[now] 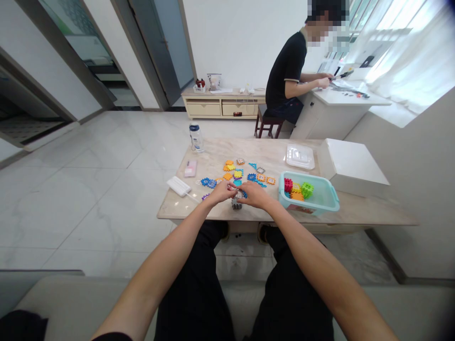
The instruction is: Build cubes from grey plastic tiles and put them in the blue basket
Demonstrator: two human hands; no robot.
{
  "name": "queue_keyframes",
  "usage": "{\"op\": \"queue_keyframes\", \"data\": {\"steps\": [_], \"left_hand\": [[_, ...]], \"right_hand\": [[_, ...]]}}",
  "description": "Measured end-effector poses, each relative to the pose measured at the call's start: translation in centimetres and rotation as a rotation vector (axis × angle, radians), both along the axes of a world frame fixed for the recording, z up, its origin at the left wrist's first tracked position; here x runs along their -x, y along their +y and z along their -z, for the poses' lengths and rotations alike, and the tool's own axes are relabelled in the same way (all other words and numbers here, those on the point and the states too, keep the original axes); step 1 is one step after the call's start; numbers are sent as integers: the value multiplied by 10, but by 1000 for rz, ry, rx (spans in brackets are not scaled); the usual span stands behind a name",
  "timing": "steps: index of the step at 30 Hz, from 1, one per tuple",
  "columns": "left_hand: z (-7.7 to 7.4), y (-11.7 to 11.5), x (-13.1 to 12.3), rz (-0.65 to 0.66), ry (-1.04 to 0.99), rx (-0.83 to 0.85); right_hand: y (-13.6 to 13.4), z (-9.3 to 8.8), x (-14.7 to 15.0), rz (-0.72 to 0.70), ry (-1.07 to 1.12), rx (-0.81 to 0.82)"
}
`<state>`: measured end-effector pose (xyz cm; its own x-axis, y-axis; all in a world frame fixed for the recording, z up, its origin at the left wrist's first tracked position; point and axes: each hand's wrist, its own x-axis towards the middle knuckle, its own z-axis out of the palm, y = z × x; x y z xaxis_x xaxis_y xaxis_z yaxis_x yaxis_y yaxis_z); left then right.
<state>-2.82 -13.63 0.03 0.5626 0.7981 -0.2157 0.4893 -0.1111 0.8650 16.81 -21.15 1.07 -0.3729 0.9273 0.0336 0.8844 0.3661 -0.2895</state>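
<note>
My left hand [221, 192] and my right hand [254, 194] meet over the near edge of a low marble table [355, 208]. Both are closed on a small grey block piece [236, 201] held between them. Several flat plastic puzzle tiles [237, 174] in orange, blue, yellow and teal lie scattered just beyond my fingers. To the right stands a teal plastic bin [320, 201] holding assembled cubes: a red one [288, 184], an orange one [296, 193] and a green one [307, 189].
On the table are a clear lid [300, 156], a white box [350, 166], a water bottle [196, 137], a pink phone [190, 168] and a white remote-like object [178, 186]. Another person [289, 76] sits at a white desk at the back. My legs are below the table.
</note>
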Motion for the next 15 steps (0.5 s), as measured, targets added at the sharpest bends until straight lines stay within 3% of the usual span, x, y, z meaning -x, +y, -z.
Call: {"op": "queue_keyframes", "data": {"steps": [9, 15], "left_hand": [[-3, -3, 2, -8, 312, -316], [-10, -9, 2, -24, 464, -399]], "right_hand": [[5, 5, 2, 49, -77, 22], [13, 14, -2, 93, -133, 116]]}}
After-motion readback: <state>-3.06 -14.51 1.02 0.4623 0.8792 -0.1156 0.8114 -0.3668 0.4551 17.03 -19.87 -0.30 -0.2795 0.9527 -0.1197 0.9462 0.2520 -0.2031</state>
